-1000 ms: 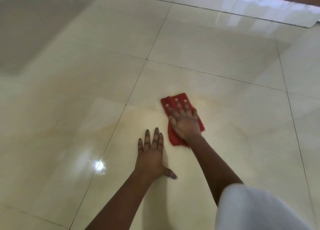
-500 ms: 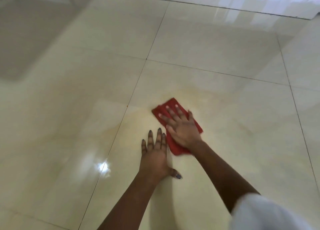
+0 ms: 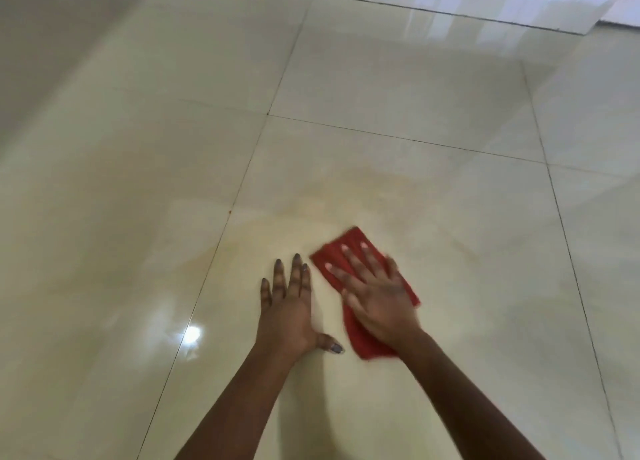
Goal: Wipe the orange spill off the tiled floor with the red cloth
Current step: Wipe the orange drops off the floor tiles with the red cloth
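Pressing folded red cloth [image 3: 347, 246] flat on glossy cream tiled floor [image 3: 381, 78] with right hand [image 3: 377, 297], fingers straight and spread. Bracing left hand [image 3: 287, 307] palm-down on bare tile just beside cloth, fingers extended, holding nothing. Faint orange smear [image 3: 332, 189] on tile beyond cloth

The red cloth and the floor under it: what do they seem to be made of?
The red cloth looks like soft, matte fabric, perhaps microfibre: it lies folded and flat under the right hand, showing faint ribs. The floor looks like glazed ceramic or porcelain tile, cream and glossy: bright reflections and thin dark grout lines show.
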The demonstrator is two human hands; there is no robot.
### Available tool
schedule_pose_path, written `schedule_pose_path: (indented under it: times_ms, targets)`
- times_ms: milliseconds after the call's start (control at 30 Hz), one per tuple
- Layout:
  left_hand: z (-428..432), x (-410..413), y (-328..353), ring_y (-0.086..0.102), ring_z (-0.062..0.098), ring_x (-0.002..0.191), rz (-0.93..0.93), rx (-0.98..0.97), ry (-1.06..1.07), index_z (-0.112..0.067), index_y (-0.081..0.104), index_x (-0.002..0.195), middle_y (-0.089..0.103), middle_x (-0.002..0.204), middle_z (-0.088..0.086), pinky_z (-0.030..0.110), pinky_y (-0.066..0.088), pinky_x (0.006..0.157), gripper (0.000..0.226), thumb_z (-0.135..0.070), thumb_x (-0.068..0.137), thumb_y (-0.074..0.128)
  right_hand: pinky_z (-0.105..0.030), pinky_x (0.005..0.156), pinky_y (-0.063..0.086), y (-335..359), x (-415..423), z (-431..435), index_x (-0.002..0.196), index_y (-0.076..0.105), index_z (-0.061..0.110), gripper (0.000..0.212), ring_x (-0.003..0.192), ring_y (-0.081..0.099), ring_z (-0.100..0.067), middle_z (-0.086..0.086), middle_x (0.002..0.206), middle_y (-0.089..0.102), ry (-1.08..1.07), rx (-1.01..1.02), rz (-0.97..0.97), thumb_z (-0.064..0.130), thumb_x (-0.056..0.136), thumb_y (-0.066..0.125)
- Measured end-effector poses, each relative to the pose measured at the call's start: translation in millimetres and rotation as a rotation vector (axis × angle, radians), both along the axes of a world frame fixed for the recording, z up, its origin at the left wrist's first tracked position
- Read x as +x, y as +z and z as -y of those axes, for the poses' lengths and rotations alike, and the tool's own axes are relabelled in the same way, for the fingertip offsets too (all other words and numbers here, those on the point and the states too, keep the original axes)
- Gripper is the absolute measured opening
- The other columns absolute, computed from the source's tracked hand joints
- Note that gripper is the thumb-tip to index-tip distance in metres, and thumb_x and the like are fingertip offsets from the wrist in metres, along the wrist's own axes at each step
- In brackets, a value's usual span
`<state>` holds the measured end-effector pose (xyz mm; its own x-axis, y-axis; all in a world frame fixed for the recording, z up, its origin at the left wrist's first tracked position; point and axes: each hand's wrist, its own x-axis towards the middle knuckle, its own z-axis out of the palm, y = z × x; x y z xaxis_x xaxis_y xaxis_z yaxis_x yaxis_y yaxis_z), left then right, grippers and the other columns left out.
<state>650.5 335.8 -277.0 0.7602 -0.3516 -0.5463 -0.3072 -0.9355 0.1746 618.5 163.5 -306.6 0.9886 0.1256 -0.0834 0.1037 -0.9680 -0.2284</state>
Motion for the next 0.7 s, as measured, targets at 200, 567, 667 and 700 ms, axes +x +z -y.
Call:
schedule_pose_path:
  times_ms: [200,567,667,700]
  targets:
    - [1,1,-2,-0.034,0.032,0.137,-0.006,0.004,0.001,-0.010,-0.022,0.146,-0.039,0.149,0.004,0.050,-0.014,0.113,0.143,-0.075,0.055,0.066,-0.053,0.111,0.015,6,39,99,0.144,0.023,0.038,0.050,0.144,0.009,-0.029,-0.003,0.157,0.015,-0.553,-0.055,-0.058,0.038,0.094,0.025]
    - [1,0,-5,-0.034,0.032,0.137,0.010,-0.004,0.000,-0.009,-0.022,0.146,-0.039,0.149,0.004,0.050,-0.012,0.114,0.144,-0.077,0.054,0.066,-0.053,0.109,0.018,4,-20,109,0.142,0.024,0.039,0.055,0.142,0.018,-0.029,-0.002,0.154,0.023,-0.383,-0.048,-0.056,0.043,0.087,0.018]
    - [3,0,-4,-0.035,0.034,0.136,0.009,-0.013,-0.001,-0.008,-0.022,0.145,-0.039,0.149,0.006,0.051,-0.014,0.113,0.144,-0.076,0.054,0.066,-0.051,0.113,0.004,5,49,105,0.145,0.020,0.041,0.049,0.145,0.000,-0.023,0.003,0.158,0.007,-0.473,-0.050,-0.067,0.039,0.096,0.022]
    - [3,0,-5,-0.035,0.034,0.136,0.010,-0.015,-0.001,-0.008,-0.022,0.145,-0.039,0.149,0.006,0.051,-0.014,0.112,0.144,-0.075,0.054,0.067,-0.051,0.114,0.003,7,73,97,0.145,0.019,0.040,0.048,0.145,-0.002,-0.023,0.003,0.158,0.005,-0.470,-0.038,-0.061,0.036,0.098,0.025]
